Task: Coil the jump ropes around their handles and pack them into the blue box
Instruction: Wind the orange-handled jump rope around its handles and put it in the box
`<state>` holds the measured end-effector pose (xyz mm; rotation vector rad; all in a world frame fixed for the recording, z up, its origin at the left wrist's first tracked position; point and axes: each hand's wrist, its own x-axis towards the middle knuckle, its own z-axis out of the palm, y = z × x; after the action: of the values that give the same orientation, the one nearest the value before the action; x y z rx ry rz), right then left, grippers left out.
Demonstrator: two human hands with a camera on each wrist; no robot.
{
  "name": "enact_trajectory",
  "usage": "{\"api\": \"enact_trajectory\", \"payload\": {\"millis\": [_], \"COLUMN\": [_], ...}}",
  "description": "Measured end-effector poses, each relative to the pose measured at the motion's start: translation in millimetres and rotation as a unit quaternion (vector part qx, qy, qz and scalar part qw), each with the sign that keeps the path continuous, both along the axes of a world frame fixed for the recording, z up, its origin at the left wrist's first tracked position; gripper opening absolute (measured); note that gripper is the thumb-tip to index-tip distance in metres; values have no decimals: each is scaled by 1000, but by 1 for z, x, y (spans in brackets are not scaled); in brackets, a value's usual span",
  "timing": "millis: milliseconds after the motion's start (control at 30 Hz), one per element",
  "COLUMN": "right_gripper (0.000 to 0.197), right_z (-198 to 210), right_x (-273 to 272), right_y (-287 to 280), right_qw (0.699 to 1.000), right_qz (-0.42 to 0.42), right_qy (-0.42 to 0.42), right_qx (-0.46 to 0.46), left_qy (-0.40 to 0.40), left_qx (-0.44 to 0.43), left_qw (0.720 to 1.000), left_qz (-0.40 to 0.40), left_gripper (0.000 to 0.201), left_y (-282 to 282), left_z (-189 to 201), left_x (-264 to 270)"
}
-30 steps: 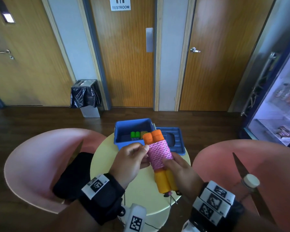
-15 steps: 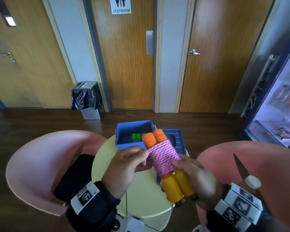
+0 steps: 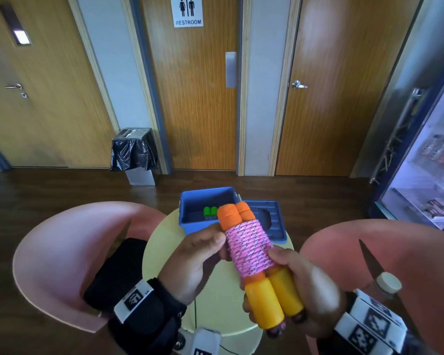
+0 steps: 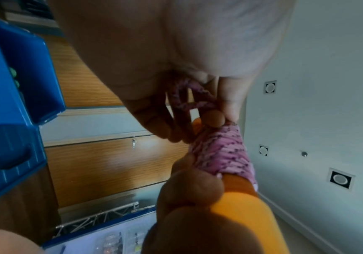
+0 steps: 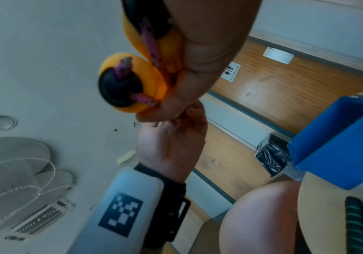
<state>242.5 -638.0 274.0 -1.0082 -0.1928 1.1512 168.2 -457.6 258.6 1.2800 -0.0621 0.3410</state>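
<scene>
Two hands hold the jump rope [image 3: 251, 248] above the table [image 3: 215, 285] in the head view: right hand [image 3: 300, 293] wrapped round its yellow handles [image 3: 274, 301], left hand [image 3: 198, 257] pinching the pink coil. Beyond the fingertips sits the blue box [image 3: 187, 224]. Left wrist view: left fingers [image 4: 154, 118] pinch a loose rope loop. Right wrist view: right fingers [image 5: 198, 68] curl round the handle ends.

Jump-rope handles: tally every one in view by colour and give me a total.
Orange-and-yellow handles, wrapped in pink rope: 2
Green handles, in the blue box: 2
Black green-striped handles, on the table: 2
Total: 6
</scene>
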Motion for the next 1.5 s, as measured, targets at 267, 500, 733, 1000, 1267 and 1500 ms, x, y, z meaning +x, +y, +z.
{"api": "enact_trajectory", "payload": {"millis": [267, 500, 733, 1000, 1267, 1500], "right_gripper": [55, 51, 53, 49, 46, 35], "right_z": [5, 6, -8, -10, -8, 2], "right_x": [-8, -11, -10, -5, -3, -8], "right_y": [8, 20, 23, 16, 8, 7], "right_qw": [986, 998, 977, 992, 983, 942], "right_qz": [93, 58, -8, 19, 0, -22], "right_qy": [63, 30, -198, -117, -162, -298], "right_qx": [125, 25, -80, -52, -88, -155], "left_qy": [-2, 37, 33, 65, 80, 14], "left_qx": [-90, 19, 338, 242, 242, 335], "left_qw": [996, 988, 901, 936, 939, 895], "left_qz": [13, 148, 269, 247, 231, 296], "left_gripper": [62, 46, 40, 49, 24, 15], "left_y": [-8, -16, -9, -9, -15, -25], "left_z": [5, 7, 7, 9, 12, 14], "left_x": [5, 6, -1, 5, 11, 10]}}
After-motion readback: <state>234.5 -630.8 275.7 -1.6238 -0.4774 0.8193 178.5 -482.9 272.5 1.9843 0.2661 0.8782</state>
